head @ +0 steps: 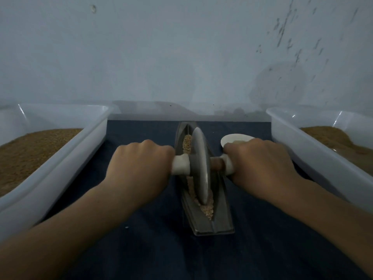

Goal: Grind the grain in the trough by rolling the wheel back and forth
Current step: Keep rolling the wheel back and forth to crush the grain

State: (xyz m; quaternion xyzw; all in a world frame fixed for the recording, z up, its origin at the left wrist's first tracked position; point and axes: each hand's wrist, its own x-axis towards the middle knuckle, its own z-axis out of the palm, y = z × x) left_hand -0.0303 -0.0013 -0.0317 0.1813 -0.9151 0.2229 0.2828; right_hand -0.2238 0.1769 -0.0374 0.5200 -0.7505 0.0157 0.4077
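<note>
A narrow grey metal trough (219, 224) lies lengthwise on the dark blue cloth, pointing away from me. Pale crushed grain (207, 210) fills its groove, showing both ahead of and behind the wheel. A grey metal wheel (199, 164) stands upright in the groove near the trough's middle. Its axle carries a pale handle on each side. My left hand (139, 168) grips the left handle (180, 164). My right hand (260, 164) grips the right handle (228, 164). Both fists hide the handles' outer ends.
A white plastic tub (66, 158) of brown grain stands at the left, and another tub (314, 152) with brown grain at the right. A small white dish (232, 138) sits just beyond my right hand. A pale wall rises close behind.
</note>
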